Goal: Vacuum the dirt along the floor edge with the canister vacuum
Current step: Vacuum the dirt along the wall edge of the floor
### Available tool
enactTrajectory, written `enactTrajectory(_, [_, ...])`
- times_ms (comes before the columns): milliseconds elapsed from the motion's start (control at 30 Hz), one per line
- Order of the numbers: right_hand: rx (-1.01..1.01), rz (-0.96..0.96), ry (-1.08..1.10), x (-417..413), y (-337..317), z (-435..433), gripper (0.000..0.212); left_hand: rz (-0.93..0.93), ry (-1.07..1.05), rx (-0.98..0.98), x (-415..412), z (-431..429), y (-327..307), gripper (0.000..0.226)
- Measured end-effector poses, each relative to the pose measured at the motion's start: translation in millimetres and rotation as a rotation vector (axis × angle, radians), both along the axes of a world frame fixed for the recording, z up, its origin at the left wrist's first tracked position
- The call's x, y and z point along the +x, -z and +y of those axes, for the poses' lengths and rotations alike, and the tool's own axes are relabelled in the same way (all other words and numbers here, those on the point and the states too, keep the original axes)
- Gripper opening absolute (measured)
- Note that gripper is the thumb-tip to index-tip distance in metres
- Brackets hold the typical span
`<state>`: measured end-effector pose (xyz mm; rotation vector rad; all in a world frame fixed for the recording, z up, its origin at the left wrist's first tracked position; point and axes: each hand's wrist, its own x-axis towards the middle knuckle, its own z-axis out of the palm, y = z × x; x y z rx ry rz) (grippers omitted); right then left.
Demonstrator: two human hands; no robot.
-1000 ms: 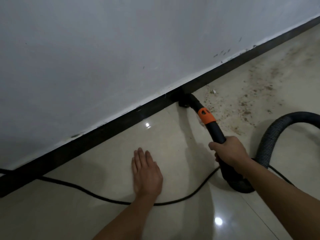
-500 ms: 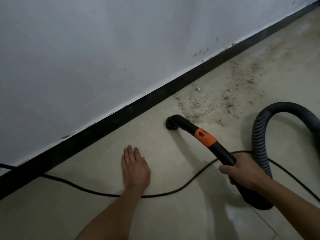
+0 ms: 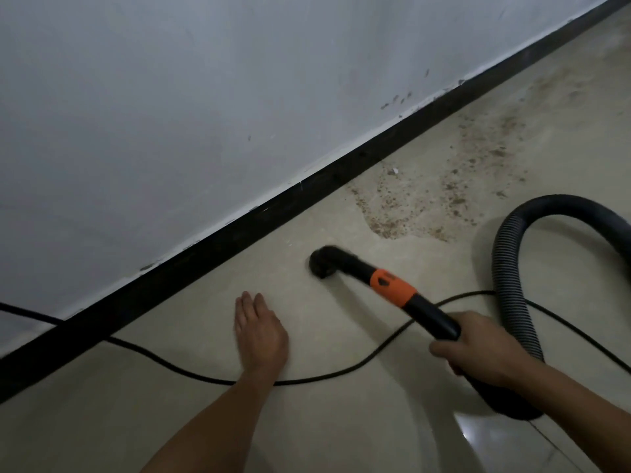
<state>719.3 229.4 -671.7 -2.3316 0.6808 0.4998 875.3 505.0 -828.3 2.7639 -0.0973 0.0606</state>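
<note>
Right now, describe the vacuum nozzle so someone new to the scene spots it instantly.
Find the black baseboard under the white wall, then the brown dirt patch beside it. Nearer you, left of that patch, sits the round black nozzle, clear of the baseboard. Unlike the ribbed hose and thin cord, it tips the rigid orange-collared wand the right hand grips.

Beige tile floor is carrying: brown dirt spreading beside black skirting, black cord snaking across, ribbed hose looping at right, vacuum wand tip touching down, left hand lying flat.
</note>
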Motion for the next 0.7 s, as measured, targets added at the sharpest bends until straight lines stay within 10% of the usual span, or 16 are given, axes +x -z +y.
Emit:
enactTrajectory(300, [0.373,-0.135,0.353,121,1,27,0.019,0.034,-0.028,0.000,-1,1,1,0.057])
enactTrajectory(700, [0.062,0.060,0.077,-8,-3,-24,0.013,0.030,0.004,0.038,0,9,4,0.057])
